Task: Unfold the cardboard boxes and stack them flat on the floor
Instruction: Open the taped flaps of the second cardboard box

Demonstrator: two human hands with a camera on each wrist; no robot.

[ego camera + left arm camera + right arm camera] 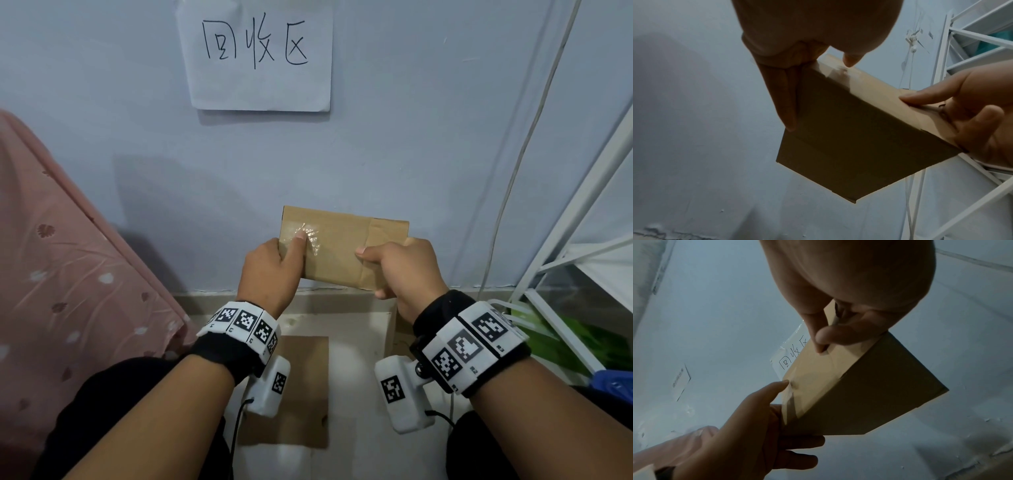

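1. The person holds a small cardboard box (342, 246) up in the air in front of the pale blue wall (394, 137), clear of the floor, with a hand at each end.
2. The left hand (270, 270) grips the box's left end: the thumb lies on the near face, pressing on a crinkled patch of clear tape (310, 236), while the fingers (785, 100) run straight along the far side.
3. The right hand (407, 270) pinches the right end, thumb tip on the near face beside a fold line and the other fingers curled behind and under the edge.
4. From the wrist views the box is closed and thin, its broad underside in shadow and its taped narrow face catching the light.
5. Below the hands, on the pale floor (356, 394), a flat sheet of cardboard (301, 394) lies between the forearms; a second brown piece (397, 332) shows just behind the right wrist, mostly hidden.
6. A white paper sign (260, 58) with handwritten characters is stuck to the wall above the box.
7. Pink patterned fabric (68, 274) fills the left side, and a white metal rack (582, 240) stands at the right with a thin white cable (520, 161) hanging beside it.
8. Both wrists wear bands with black-and-white markers.
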